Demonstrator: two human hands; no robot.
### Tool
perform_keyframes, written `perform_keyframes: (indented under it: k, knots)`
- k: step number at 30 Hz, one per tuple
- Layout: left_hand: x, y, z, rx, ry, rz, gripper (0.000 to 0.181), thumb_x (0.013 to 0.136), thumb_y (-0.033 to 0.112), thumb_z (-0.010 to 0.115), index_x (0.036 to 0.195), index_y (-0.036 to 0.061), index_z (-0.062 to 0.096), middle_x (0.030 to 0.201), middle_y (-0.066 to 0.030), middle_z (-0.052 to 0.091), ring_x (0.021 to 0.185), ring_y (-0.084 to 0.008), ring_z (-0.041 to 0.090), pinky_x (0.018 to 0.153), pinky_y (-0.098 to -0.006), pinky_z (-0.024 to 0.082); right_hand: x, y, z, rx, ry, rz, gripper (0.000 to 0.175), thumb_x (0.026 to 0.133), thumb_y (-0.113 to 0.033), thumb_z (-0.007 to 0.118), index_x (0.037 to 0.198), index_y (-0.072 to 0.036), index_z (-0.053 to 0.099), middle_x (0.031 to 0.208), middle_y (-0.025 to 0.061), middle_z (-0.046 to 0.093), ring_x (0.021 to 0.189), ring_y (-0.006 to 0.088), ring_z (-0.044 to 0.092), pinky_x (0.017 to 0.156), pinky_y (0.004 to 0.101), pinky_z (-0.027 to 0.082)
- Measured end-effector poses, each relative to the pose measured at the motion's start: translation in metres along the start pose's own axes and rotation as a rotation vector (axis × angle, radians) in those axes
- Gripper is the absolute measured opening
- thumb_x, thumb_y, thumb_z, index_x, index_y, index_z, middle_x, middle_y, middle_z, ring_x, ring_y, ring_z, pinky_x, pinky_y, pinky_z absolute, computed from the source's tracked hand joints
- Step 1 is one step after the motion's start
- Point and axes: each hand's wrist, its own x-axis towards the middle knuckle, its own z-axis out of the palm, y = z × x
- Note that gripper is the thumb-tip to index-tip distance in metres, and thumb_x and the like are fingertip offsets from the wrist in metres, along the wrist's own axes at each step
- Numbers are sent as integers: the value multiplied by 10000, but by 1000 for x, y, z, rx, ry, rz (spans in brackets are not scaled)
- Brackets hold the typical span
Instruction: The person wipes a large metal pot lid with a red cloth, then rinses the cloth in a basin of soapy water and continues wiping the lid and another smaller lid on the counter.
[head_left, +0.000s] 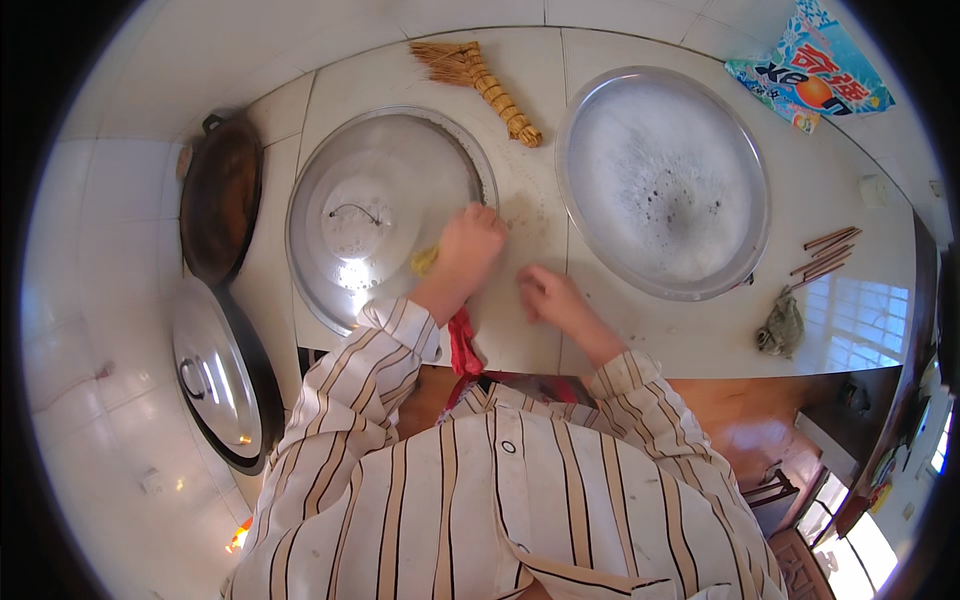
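Observation:
Fingers curled, my left hand is over the right rim of a round metal pot lid with a dark wire handle. Whether it grips anything is hidden. A yellow-green piece, perhaps a scrubber or cloth, shows on the lid beside my left wrist. Below that wrist, a red cloth or plastic piece reaches the counter's front edge. My right hand is blurred above the white-tiled counter, fingers loosely bent and apart, with nothing visible in it. To its upper right stands a wide metal basin of foamy water.
A straw brush lies behind the lid. A detergent bag occupies the back right corner. Several brown sticks and a crumpled grey-green rag rest at right. At left are a dark pan and a lidded wok.

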Motion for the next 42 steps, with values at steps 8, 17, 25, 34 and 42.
perform_keyframes:
  k: [8,17,25,34,42]
  knots:
    - [64,-85,-24,-98,-12,-341,80,759,93,553,771,46,617,779,-128,621,801,-280,601,683,-397,486,-4,1,0,-53,21,-68,105,879,-101,471,890,-17,532,627,97,561,483,171,579,489,316,463]
    - [77,-91,10,-31,23,-244,85,704,72,553,708,50,635,775,-123,600,799,-334,572,711,-410,482,2,1,2,-50,-33,-79,117,874,-104,444,867,-26,532,616,105,557,473,204,589,489,332,466]
    - [57,-46,-7,-148,-392,123,43,692,45,558,695,15,589,797,-142,584,808,-333,552,710,-404,479,0,2,5,-22,131,-125,103,872,-119,488,867,-32,543,610,131,579,459,230,595,487,336,474]
    - [67,-64,1,45,-296,176,91,659,33,561,711,38,635,804,-130,599,829,-312,565,720,-383,496,0,3,9,-25,172,-126,107,876,-109,489,870,-15,539,613,112,560,463,192,571,490,323,463]
    - [24,-47,-6,-202,-295,131,64,657,49,551,690,20,598,746,-166,586,766,-357,559,679,-423,476,4,5,7,-10,168,-144,86,865,-88,498,875,-17,546,625,140,578,461,220,594,488,335,472]
